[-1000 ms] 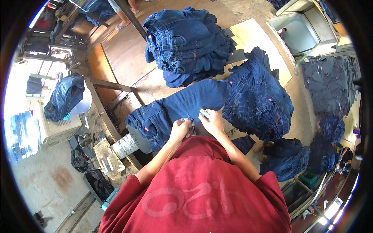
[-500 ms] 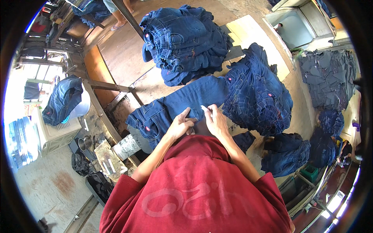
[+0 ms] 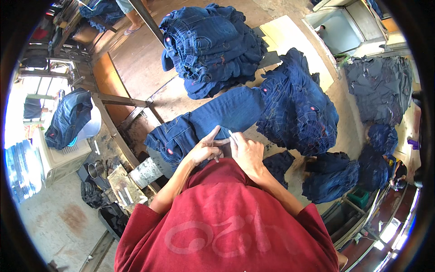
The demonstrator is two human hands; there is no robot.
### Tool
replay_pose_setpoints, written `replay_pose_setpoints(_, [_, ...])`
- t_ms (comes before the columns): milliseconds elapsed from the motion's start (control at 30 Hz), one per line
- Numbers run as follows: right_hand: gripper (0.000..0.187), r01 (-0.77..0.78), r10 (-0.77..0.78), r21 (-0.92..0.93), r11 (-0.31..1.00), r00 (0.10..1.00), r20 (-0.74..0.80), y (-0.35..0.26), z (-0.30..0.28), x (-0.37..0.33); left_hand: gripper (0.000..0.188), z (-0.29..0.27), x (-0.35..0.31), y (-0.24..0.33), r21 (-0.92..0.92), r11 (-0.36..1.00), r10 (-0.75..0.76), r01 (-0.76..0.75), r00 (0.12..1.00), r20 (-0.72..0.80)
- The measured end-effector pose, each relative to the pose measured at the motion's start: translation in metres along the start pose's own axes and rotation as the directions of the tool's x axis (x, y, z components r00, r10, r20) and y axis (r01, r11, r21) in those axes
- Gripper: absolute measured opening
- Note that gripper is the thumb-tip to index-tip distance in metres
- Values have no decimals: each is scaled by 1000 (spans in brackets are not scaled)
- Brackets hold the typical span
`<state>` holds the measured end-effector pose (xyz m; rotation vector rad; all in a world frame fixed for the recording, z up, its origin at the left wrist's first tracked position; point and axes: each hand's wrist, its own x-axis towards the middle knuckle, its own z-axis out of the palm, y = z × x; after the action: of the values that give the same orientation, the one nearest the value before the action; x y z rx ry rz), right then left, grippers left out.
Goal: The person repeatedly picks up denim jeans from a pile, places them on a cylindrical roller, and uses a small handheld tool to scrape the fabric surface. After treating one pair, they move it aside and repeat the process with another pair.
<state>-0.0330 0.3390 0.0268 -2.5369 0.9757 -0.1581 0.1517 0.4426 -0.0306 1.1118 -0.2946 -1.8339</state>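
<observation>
A pair of blue jeans [image 3: 229, 109] lies stretched out in front of me, its waist end to the left and a leg running right. My left hand [image 3: 207, 147] rests at the near edge of the denim, index finger and thumb spread apart, the other fingers partly bent. Beside it, my right hand [image 3: 247, 152] pinches a small white stick [image 3: 230, 132], chalk-like, with its tip at the denim near my left fingers. The fabric under both hands is partly hidden.
A tall pile of jeans [image 3: 208, 45] stands beyond, and another heap [image 3: 299, 106] sits at the right. More denim [image 3: 331, 177] lies lower right, near dark grey garments [image 3: 380, 88]. At the left are a metal mug [image 3: 95, 169], a stained board [image 3: 124, 186] and a wooden beam [image 3: 120, 100].
My right hand has moved left and nearer to me, closer to my left hand, bringing the white stick down to the denim. The left hand stays nearly in place.
</observation>
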Motion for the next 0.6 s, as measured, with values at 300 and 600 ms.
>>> replay_pose_setpoints(300, [11,-96,80,256,962,994,71,37,-14,-8,106,7,-4,7,-53,998,-19,17,999,-30])
replay_pose_setpoints(600, [44,-741,618,609,-282,346,706,190,42,55,75,16,-104,-62,579,675,697,458,-137,-704])
